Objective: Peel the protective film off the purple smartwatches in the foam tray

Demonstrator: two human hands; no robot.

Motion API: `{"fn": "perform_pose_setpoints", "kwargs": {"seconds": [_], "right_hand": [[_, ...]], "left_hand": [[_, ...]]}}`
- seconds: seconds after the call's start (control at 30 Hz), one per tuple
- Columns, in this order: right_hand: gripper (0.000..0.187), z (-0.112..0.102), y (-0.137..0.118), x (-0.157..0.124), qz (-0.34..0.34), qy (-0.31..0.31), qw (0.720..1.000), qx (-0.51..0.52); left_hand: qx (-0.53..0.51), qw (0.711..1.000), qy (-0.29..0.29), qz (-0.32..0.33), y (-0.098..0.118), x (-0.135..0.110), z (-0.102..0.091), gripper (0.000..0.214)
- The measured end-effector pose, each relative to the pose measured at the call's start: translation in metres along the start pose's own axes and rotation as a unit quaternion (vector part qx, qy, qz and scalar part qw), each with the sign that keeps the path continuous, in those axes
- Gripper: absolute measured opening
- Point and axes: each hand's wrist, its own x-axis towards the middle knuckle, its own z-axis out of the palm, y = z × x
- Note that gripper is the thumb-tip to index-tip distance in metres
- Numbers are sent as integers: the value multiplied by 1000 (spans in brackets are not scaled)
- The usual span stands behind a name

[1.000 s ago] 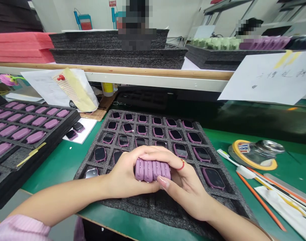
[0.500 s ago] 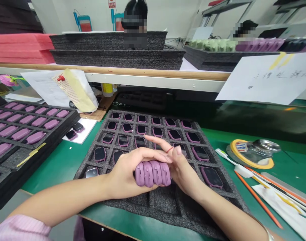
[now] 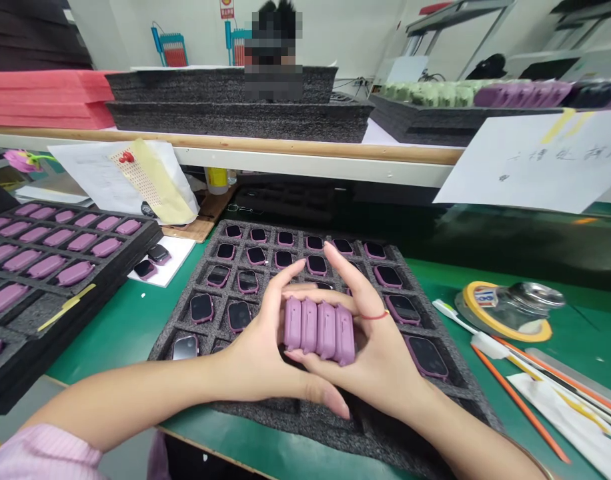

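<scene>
A row of several purple smartwatch bodies (image 3: 318, 330) is pressed together between my two hands, their side edges with buttons and slots turned toward me. My left hand (image 3: 255, 360) is at the row's left end, its thumb stretched out below and its other fingers passing behind. Around the right end curves my right hand (image 3: 385, 360), with the thumb along the underside and a red string on one finger. Both hands are above a dark grey foam tray (image 3: 330, 410), whose pockets hold purple watches with black screens facing up. Part of the tray is hidden by my hands.
At left, another foam tray (image 3: 28, 320) carries purple watches. Two watches lie on white paper (image 3: 178, 257). A glass jar (image 3: 520, 300), yellow tape roll, brushes and orange sticks are at right. Foam stacks (image 3: 235, 123) sit on the shelf, with a person behind.
The row of watches has tilted and shifted slightly right and up. My right hand has moved round its right end, thumb now underneath, while my left thumb has swung out below.
</scene>
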Motion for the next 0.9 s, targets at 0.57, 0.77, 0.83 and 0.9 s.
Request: {"fn": "perform_pose_setpoints", "kwargs": {"seconds": [0.57,0.77,0.83,0.9], "right_hand": [[14,-23,-17,15,-25,-5,998,-49],[7,-20,-20,13,-109,76,985,-106],[10,-19,-25,11,-98,156,981,-69],[12,-18,-29,7,-81,236,968,0]], "left_hand": [[-427,877,-35,-217,2,7,-12,44],[-458,865,-59,-198,3,9,-11,35],[-447,870,-90,-184,3,8,-11,39],[-430,878,-111,-179,4,7,-12,45]]}}
